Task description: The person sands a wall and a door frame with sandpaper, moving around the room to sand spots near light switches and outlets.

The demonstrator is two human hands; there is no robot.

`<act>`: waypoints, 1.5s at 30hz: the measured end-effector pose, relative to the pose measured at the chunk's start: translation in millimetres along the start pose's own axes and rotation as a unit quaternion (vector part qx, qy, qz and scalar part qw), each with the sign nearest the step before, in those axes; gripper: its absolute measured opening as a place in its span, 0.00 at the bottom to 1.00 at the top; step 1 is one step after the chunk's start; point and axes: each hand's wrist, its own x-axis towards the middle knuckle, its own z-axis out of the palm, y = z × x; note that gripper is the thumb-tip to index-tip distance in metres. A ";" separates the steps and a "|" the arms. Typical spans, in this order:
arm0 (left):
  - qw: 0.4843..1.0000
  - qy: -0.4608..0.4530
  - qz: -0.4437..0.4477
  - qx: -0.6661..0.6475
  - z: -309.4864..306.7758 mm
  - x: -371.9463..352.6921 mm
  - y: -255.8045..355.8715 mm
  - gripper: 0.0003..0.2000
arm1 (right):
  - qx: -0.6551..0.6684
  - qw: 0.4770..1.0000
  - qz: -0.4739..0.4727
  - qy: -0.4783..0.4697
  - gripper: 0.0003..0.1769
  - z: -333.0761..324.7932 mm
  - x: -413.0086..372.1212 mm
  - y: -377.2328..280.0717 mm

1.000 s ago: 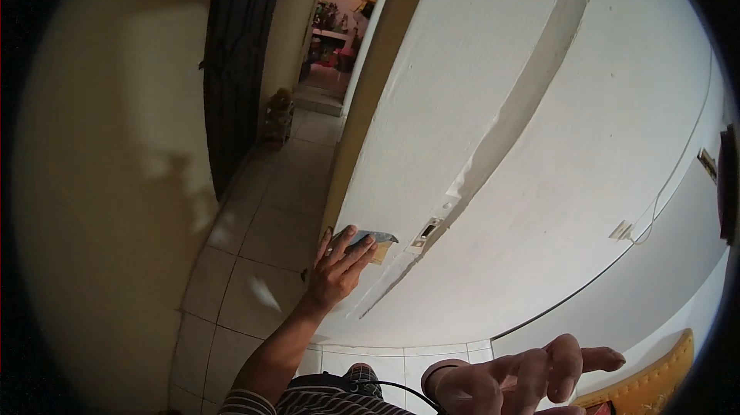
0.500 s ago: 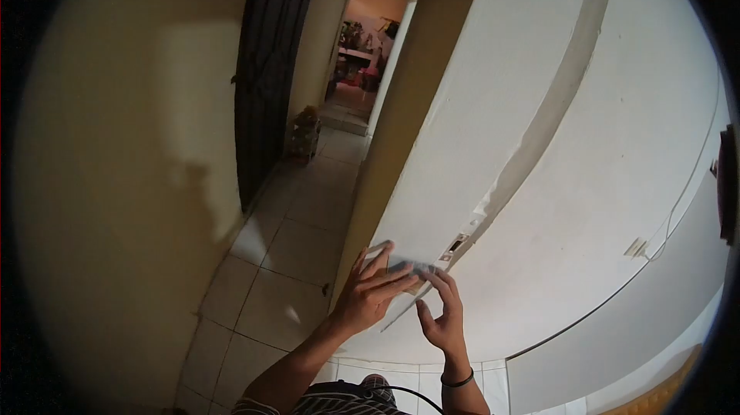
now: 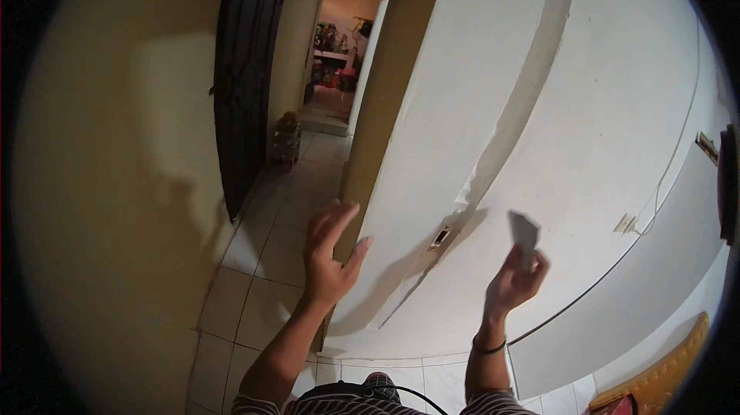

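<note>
My right hand [image 3: 515, 284] is raised in front of the white wall [image 3: 617, 107], closed on a putty knife [image 3: 525, 231] with a flat grey, trapezoid blade pointing up. Its grip is hidden in the fingers. My left hand [image 3: 330, 257] is held up at the wall's left corner, thumb apart from the curved fingers, holding nothing. Between the two hands, a small rectangular socket opening [image 3: 440, 238] sits in the wall. A rough grey plaster strip [image 3: 509, 137] runs from it up the wall, and a dark groove [image 3: 408, 299] continues below it.
A tiled hallway [image 3: 285, 249] lies to the left, with a dark door [image 3: 250, 84] and a small cluttered stand [image 3: 287, 141]. At right are an outlet with a cable [image 3: 626, 222] and a yellow padded chair [image 3: 663, 372]. A black cable [image 3: 408, 393] crosses my lap.
My hands have come apart. The right one has swung away to the right with the putty knife; the left has drawn off to the left. The view has shifted slightly right.
</note>
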 end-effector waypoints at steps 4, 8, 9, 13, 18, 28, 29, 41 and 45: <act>0.999 0.022 -0.015 -0.023 31.9 28.0 -11.9 0.30 | -0.068 0.957 -0.281 0.006 0.21 41.7 77.9 -35.4; 0.999 0.014 0.046 0.018 75.6 15.0 -72.3 0.32 | -0.061 0.889 -0.448 -0.073 0.29 105.5 138.3 -75.5; 0.999 0.007 0.030 0.026 76.4 12.1 -73.3 0.32 | -0.084 0.873 -0.470 -0.098 0.32 119.9 151.2 -78.6; 0.998 0.000 0.005 0.056 75.9 6.4 -74.2 0.32 | -0.090 0.837 -0.509 -0.178 0.38 162.1 170.2 -84.9; 0.997 0.009 0.005 0.081 74.8 5.1 -70.6 0.31 | -0.090 0.772 -0.550 -0.306 0.33 160.0 129.8 -73.8; 0.961 -0.069 0.108 -0.246 66.3 -4.9 83.6 0.24 | -0.067 0.839 -0.521 -0.142 0.33 177.9 168.3 -78.1; 0.922 -0.075 0.093 -0.367 66.8 -9.3 120.5 0.23 | -0.058 0.838 -0.524 -0.140 0.32 180.2 166.3 -75.8; 0.686 -0.322 0.199 -0.621 79.3 16.6 227.9 0.34 | -0.026 0.833 -0.539 -0.124 0.25 182.7 162.3 -78.8; 0.673 -0.336 0.193 -0.630 84.0 19.3 232.9 0.34 | -0.028 0.831 -0.543 -0.120 0.25 183.5 164.1 -77.0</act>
